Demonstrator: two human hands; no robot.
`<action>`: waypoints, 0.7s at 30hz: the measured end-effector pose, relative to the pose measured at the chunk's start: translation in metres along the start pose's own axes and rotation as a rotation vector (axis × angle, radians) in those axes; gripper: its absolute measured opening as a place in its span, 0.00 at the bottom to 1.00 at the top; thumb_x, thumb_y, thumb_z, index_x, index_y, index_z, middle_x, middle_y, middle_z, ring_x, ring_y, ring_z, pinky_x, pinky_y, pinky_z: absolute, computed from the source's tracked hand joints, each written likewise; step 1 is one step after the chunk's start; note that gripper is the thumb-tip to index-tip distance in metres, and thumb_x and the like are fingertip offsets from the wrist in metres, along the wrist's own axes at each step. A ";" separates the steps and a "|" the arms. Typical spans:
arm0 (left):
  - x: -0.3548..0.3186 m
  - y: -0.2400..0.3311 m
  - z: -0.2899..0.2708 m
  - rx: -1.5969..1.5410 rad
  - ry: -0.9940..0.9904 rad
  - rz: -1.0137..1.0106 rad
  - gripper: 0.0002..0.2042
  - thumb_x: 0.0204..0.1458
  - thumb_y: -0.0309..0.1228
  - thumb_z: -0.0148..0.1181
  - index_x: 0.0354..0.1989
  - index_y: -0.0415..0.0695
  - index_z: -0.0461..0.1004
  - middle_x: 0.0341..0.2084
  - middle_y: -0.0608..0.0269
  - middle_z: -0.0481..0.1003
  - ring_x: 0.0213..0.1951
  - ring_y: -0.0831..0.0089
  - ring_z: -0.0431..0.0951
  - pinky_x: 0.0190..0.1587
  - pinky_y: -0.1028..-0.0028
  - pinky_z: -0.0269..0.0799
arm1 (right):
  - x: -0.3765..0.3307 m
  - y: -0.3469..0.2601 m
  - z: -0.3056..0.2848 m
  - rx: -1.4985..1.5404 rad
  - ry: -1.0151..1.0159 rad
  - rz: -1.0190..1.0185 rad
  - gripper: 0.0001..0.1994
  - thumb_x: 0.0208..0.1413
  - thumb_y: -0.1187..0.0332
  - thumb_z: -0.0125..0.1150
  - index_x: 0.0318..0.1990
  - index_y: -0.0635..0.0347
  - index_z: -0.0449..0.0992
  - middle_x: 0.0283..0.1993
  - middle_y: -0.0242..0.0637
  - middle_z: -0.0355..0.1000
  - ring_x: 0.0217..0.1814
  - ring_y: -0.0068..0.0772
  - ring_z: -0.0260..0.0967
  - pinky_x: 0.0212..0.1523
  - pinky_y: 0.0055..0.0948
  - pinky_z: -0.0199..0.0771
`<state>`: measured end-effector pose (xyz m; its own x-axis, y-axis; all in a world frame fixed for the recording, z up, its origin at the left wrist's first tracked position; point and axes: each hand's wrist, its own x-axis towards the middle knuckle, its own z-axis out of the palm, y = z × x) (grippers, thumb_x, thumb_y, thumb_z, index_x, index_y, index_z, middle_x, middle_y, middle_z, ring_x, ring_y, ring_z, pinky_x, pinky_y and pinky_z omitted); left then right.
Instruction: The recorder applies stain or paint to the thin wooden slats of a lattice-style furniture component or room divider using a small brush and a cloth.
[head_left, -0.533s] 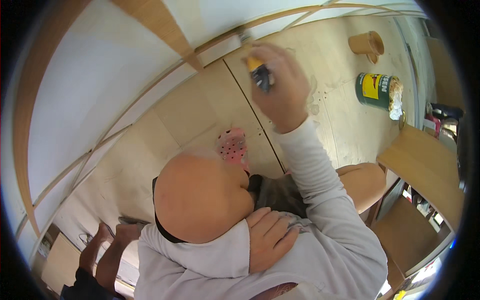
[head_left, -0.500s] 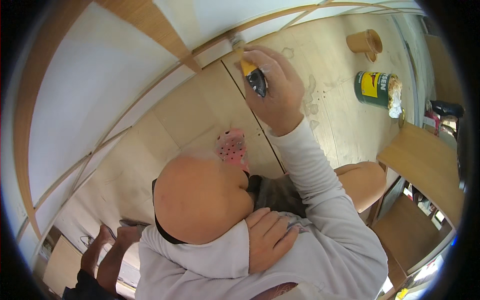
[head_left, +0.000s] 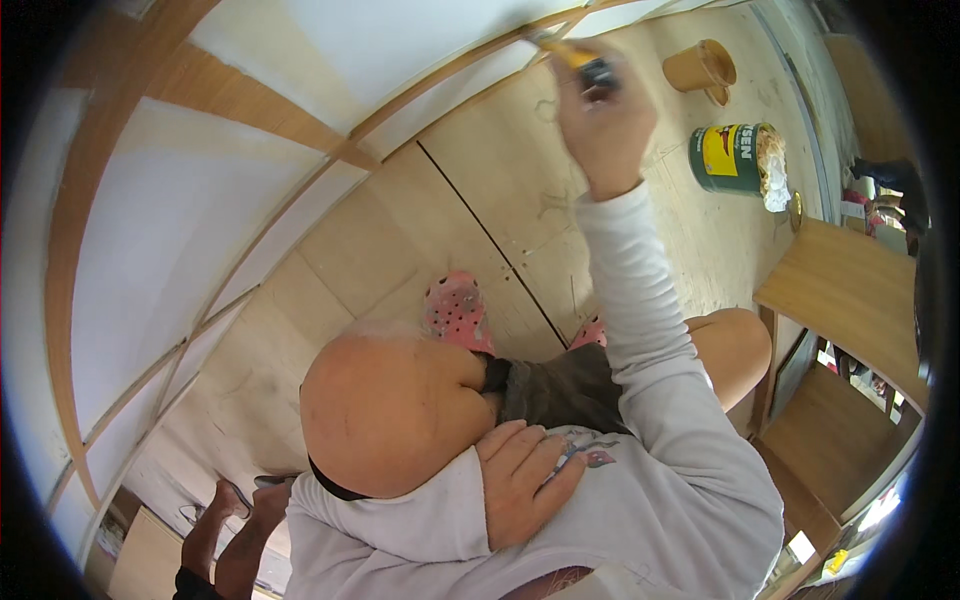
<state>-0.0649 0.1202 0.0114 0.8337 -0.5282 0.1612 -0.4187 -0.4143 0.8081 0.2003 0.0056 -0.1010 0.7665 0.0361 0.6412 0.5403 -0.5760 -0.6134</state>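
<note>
The person's right hand [head_left: 605, 125] is stretched out over the far edge of the floor, its fingers closed round a slim paintbrush with a yellow and black handle [head_left: 572, 54]; the hand and brush are slightly blurred. The paintbrush slants up and to the left, with its bristle end at the long brown wooden strip [head_left: 440, 83] that runs along the base of the white wall panel [head_left: 345, 60]. Whether the bristles touch the strip or stop just short of it cannot be told.

The left hand [head_left: 530, 485] lies across the front of the person's white long-sleeved shirt [head_left: 690, 480], fingers close together and gently bent against the cloth. Its palm is hidden, so whether it holds anything cannot be told.

The pale wooden floor [head_left: 380, 240] is crossed by a dark straight seam. Near its far right corner stands a tan round tub [head_left: 698, 66], and nearer the person, toward the right edge, is a green cylindrical can with a yellow label [head_left: 725, 160], its right end crusted white. Pink perforated clogs [head_left: 456, 312] are on the person's feet. A brown wooden cabinet [head_left: 850, 300] borders the floor's right side. Another person's bare legs [head_left: 228, 530] show at lower left.
</note>
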 end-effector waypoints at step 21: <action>0.067 -0.020 -0.010 -1.302 0.626 -0.362 0.15 0.62 0.44 0.38 0.40 0.46 0.66 0.39 0.63 0.69 0.43 0.68 0.69 0.47 0.60 0.63 | 0.017 -0.036 -0.165 0.645 -0.539 -0.482 0.08 0.52 0.71 0.55 0.40 0.57 0.73 0.47 0.36 0.70 0.44 0.44 0.69 0.40 0.33 0.70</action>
<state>0.0028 0.1002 0.0120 0.9765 -0.0078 -0.2154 0.1659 0.6651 0.7281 0.1369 -0.1080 0.0078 0.3818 0.6136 0.6912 0.8018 0.1521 -0.5780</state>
